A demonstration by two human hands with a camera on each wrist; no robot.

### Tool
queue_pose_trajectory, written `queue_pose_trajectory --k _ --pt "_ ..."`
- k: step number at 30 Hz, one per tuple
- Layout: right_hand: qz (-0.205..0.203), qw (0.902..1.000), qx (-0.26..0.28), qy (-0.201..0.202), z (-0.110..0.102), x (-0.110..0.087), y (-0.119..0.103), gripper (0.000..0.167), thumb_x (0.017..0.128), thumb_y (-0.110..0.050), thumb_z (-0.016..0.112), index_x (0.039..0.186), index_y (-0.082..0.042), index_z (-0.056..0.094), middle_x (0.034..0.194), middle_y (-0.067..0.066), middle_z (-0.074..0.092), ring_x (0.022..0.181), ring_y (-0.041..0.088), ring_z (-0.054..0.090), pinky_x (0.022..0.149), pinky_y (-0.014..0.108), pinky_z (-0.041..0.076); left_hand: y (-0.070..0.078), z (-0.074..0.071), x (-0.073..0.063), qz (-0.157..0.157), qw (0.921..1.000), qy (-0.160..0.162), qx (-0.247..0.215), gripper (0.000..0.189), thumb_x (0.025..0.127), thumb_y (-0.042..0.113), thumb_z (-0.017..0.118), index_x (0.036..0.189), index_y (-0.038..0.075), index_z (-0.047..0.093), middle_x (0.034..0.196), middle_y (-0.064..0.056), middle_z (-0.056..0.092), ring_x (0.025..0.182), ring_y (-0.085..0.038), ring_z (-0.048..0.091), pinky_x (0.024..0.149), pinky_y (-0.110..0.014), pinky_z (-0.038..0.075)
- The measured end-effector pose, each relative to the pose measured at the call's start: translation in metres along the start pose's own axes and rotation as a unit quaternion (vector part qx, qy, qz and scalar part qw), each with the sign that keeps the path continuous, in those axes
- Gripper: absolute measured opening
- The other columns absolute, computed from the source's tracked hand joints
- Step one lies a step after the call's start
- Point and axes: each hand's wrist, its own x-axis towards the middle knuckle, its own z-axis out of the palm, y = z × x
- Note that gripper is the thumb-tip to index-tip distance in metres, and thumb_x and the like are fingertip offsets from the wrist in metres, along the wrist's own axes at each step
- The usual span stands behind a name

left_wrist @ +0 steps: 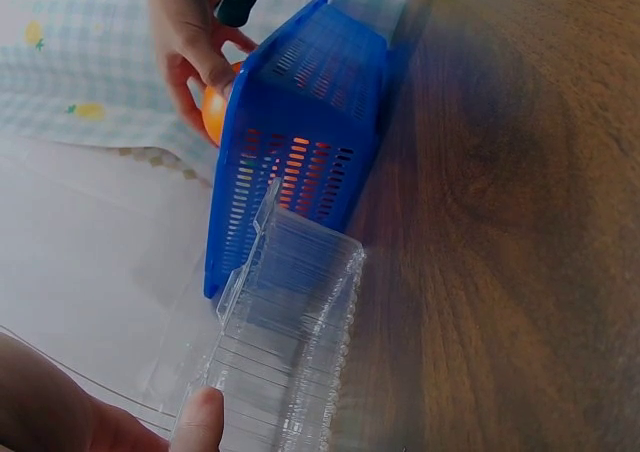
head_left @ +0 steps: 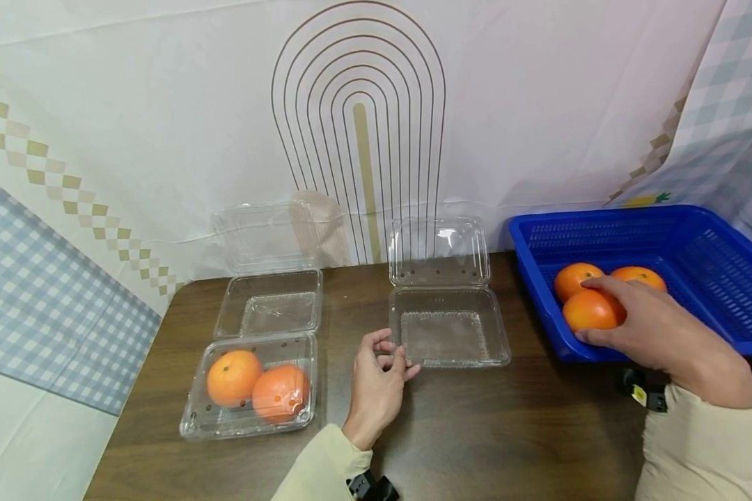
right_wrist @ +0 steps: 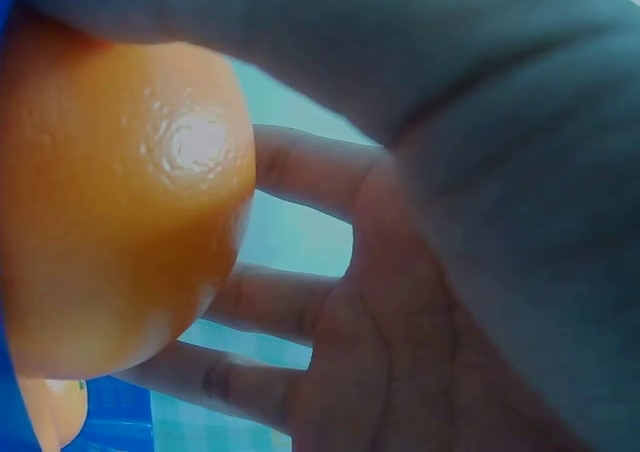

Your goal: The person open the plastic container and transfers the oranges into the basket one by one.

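My right hand [head_left: 667,330] reaches into the blue basket and grips an orange [head_left: 592,311], thumb on the near side and fingers over the far side. Filling the left of the right wrist view, that orange [right_wrist: 120,202] sits between thumb and fingers. Two more oranges lie beside it, one left [head_left: 578,278] and one partly behind the hand [head_left: 642,277]. Loosely bent, my left hand [head_left: 376,386] is at the front left corner of a clear plastic clamshell box [head_left: 449,337], its fingertips right at the rim. The box stands with its lid [head_left: 439,252] raised and nothing in it.
The blue basket [head_left: 560,344] stands at the table's right side. At the left, another clear clamshell box [head_left: 269,303] has its lid up; in front of it, a closed one [head_left: 251,428] holds two oranges [head_left: 234,378]. A patterned cloth [head_left: 507,104] hangs behind the wooden table [head_left: 507,431].
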Motion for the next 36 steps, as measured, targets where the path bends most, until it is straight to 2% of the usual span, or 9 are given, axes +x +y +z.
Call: queue_pose_trajectory --k 7,14,21,27,36 --pt "-0.009 0.9999 0.007 -0.007 0.0001 0.0019 0.0007 0.080 0.084 -0.028 0.080 0.144 0.008 0.042 0.111 0.032 0.062 0.084 0.034 0.059 0.066 0.038 0.053 -0.0001 -0.0007 0.0004 0.003 1.0000 -0.002 0.004 0.038 0.098 -0.009 0.056 0.135 -0.009 0.045 0.108 -0.014 0.049 0.077 -0.016 0.066 0.075 -0.028 0.068" --pt "-0.009 0.9998 0.003 -0.016 0.0024 0.0043 0.0009 0.076 0.084 -0.024 0.075 0.144 0.008 0.042 0.109 0.027 0.063 0.084 0.032 0.058 0.067 0.034 0.050 -0.0006 -0.0007 0.0008 -0.002 1.0000 -0.001 0.006 0.039 0.098 -0.009 0.056 0.136 -0.008 0.045 0.108 -0.013 0.049 0.077 -0.016 0.066 0.075 -0.027 0.067" --pt "-0.012 0.9999 0.005 -0.007 0.0061 0.0037 0.0019 0.065 0.082 -0.017 0.074 0.136 0.007 0.046 0.093 0.018 0.063 0.080 0.030 0.056 0.066 0.031 0.045 -0.0013 0.0001 0.0007 0.001 1.0000 0.000 0.006 0.038 0.098 -0.009 0.056 0.135 -0.008 0.046 0.107 -0.013 0.049 0.076 -0.017 0.067 0.074 -0.027 0.068" --pt "-0.016 0.9998 0.004 -0.012 0.0065 0.0054 0.0031 0.068 0.082 -0.017 0.073 0.138 0.007 0.046 0.096 0.020 0.064 0.081 0.032 0.057 0.067 0.032 0.046 -0.0018 -0.0002 0.0010 0.001 1.0000 -0.001 0.006 0.038 0.098 -0.009 0.056 0.135 -0.008 0.045 0.107 -0.013 0.049 0.076 -0.016 0.067 0.075 -0.027 0.068" --pt "0.004 0.9994 0.000 -0.035 0.0064 0.0074 0.0042 0.076 0.083 -0.022 0.074 0.144 0.008 0.040 0.102 0.025 0.063 0.081 0.032 0.057 0.063 0.031 0.045 -0.0003 -0.0001 -0.0005 0.009 1.0000 -0.002 -0.002 0.038 0.098 -0.009 0.055 0.134 -0.009 0.045 0.105 -0.012 0.049 0.076 -0.016 0.066 0.075 -0.028 0.068"
